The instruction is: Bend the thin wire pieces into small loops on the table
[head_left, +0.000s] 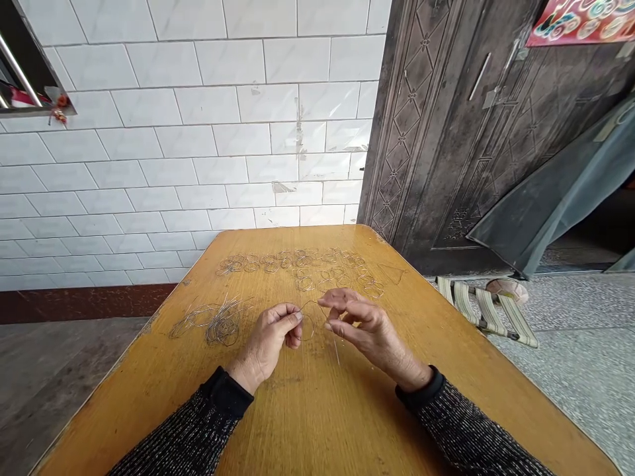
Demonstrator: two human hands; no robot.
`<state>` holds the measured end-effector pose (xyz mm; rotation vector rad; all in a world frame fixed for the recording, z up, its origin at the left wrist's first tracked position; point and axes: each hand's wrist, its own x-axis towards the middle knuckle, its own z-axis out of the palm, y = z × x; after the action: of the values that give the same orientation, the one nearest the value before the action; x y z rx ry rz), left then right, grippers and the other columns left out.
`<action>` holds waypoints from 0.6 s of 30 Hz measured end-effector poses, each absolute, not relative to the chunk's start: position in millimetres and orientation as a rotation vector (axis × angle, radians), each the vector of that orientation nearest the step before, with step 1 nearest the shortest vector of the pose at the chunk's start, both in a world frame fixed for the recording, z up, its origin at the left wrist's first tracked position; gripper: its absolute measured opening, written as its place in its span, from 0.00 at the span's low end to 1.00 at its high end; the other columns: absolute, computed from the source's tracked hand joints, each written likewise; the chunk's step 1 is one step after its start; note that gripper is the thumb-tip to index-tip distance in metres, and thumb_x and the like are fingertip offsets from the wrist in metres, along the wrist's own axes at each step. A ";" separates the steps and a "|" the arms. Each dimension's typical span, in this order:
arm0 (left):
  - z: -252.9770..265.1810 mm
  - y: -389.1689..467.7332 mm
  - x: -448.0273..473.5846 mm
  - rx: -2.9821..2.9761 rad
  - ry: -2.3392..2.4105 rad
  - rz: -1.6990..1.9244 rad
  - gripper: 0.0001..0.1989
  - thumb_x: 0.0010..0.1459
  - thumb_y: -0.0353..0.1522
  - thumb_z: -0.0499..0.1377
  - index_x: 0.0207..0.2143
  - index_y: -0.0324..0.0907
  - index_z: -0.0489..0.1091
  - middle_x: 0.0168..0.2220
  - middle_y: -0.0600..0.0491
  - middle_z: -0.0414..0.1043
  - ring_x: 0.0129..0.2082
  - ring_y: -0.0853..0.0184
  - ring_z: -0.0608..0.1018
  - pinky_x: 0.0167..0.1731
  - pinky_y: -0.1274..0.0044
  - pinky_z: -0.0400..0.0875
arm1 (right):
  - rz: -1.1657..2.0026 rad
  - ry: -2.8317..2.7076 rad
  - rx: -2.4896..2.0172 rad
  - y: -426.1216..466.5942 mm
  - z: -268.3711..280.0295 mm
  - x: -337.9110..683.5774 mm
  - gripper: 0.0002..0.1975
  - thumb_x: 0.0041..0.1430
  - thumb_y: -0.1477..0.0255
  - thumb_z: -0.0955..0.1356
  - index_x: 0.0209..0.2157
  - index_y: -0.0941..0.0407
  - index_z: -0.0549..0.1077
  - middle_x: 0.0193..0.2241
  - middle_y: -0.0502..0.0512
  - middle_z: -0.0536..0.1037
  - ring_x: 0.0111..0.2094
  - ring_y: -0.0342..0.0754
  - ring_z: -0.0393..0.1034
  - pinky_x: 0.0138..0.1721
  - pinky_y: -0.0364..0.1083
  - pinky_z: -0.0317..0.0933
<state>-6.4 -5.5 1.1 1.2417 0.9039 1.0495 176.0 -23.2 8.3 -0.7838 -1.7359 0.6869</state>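
Head: pinching wire [313, 325] in left fingers [290, 322], right fingers [353, 308] unclear, with loops [300, 258] seemingly done at twelve o'clock, strands [221, 328] unworked at nine.

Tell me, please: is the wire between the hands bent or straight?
Bent: the wire curves into a loop beside the left hand.

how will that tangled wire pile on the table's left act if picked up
The wire pile is probably light, being thin strands. It likely springs more than it flops, since some ends stick out fairly straight. Its overlapping loops may snag and lift together.
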 end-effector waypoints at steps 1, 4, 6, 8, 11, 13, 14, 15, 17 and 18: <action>0.5 -4.9 -6.7 1.232 0.897 1.048 0.08 0.48 0.35 0.57 0.22 0.39 0.65 0.18 0.58 0.63 0.17 0.76 0.65 0.19 0.82 0.57 | 0.618 -1.801 -0.768 -25.0 9.9 177.2 0.10 0.51 0.72 0.68 0.38 0.52 0.74 0.40 0.56 0.73 0.40 0.47 0.68 0.32 0.43 0.63; -0.4 -4.0 -6.9 1.227 0.892 1.056 0.08 0.48 0.34 0.58 0.22 0.39 0.64 0.17 0.58 0.63 0.17 0.76 0.64 0.18 0.82 0.56 | 0.550 -1.895 -0.737 -29.7 14.8 178.4 0.08 0.52 0.71 0.68 0.36 0.53 0.76 0.41 0.56 0.74 0.45 0.49 0.66 0.39 0.47 0.63; -0.4 -4.1 -6.8 1.243 0.912 1.067 0.08 0.47 0.35 0.58 0.22 0.39 0.65 0.17 0.58 0.63 0.17 0.76 0.64 0.19 0.82 0.56 | 0.592 -1.855 -0.717 -31.9 17.7 177.4 0.07 0.51 0.71 0.69 0.34 0.52 0.76 0.39 0.56 0.75 0.43 0.49 0.68 0.42 0.48 0.63; 0.3 -4.4 -6.7 1.265 0.941 1.073 0.08 0.47 0.35 0.58 0.23 0.39 0.65 0.17 0.59 0.63 0.17 0.76 0.64 0.19 0.81 0.56 | 0.685 -1.742 -0.721 -33.3 20.0 175.7 0.05 0.51 0.69 0.69 0.31 0.53 0.77 0.34 0.55 0.77 0.40 0.49 0.69 0.41 0.49 0.63; 3.2 -4.4 -7.3 1.347 0.976 1.057 0.07 0.47 0.35 0.58 0.24 0.39 0.65 0.17 0.59 0.63 0.17 0.75 0.65 0.20 0.81 0.58 | 0.887 -1.557 -0.787 -33.4 21.7 173.9 0.09 0.52 0.65 0.67 0.28 0.54 0.77 0.28 0.55 0.77 0.30 0.47 0.71 0.31 0.46 0.65; 6.3 -4.2 -8.6 1.458 0.989 1.029 0.07 0.47 0.34 0.57 0.24 0.39 0.65 0.17 0.59 0.62 0.17 0.74 0.65 0.20 0.81 0.60 | 0.998 -1.462 -0.809 -31.6 21.0 174.0 0.11 0.52 0.63 0.67 0.26 0.56 0.76 0.26 0.55 0.77 0.25 0.44 0.70 0.26 0.44 0.64; 8.0 -4.3 -9.5 1.527 0.990 1.009 0.07 0.48 0.34 0.57 0.24 0.39 0.65 0.17 0.59 0.62 0.17 0.74 0.65 0.20 0.80 0.60 | 1.045 -1.422 -0.803 -30.1 20.1 174.3 0.12 0.52 0.62 0.67 0.25 0.57 0.75 0.25 0.54 0.77 0.23 0.43 0.70 0.25 0.43 0.64; 9.7 -4.5 -10.4 1.598 0.990 0.985 0.06 0.48 0.34 0.56 0.24 0.39 0.65 0.17 0.59 0.63 0.17 0.74 0.65 0.20 0.80 0.61 | 1.088 -1.379 -0.793 -28.4 18.9 174.8 0.13 0.52 0.62 0.67 0.25 0.57 0.74 0.24 0.54 0.76 0.22 0.42 0.69 0.25 0.42 0.63; 12.6 -5.6 -12.1 1.729 0.989 0.938 0.06 0.49 0.34 0.55 0.25 0.39 0.66 0.17 0.58 0.63 0.17 0.73 0.66 0.21 0.80 0.62 | 1.180 -1.289 -0.780 -24.8 16.4 175.6 0.13 0.51 0.62 0.67 0.25 0.58 0.73 0.22 0.52 0.76 0.19 0.39 0.67 0.22 0.40 0.61; 13.6 -6.4 -12.7 1.783 0.989 0.917 0.06 0.50 0.33 0.55 0.25 0.39 0.66 0.17 0.58 0.63 0.17 0.73 0.67 0.21 0.80 0.62 | 1.221 -1.243 -0.783 -23.2 15.2 175.9 0.13 0.50 0.61 0.68 0.26 0.58 0.73 0.21 0.51 0.75 0.17 0.38 0.65 0.20 0.39 0.60</action>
<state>-12.7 -6.4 13.6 1.7831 0.9888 0.9165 175.9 -23.2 15.2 -0.7826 -1.2430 1.2214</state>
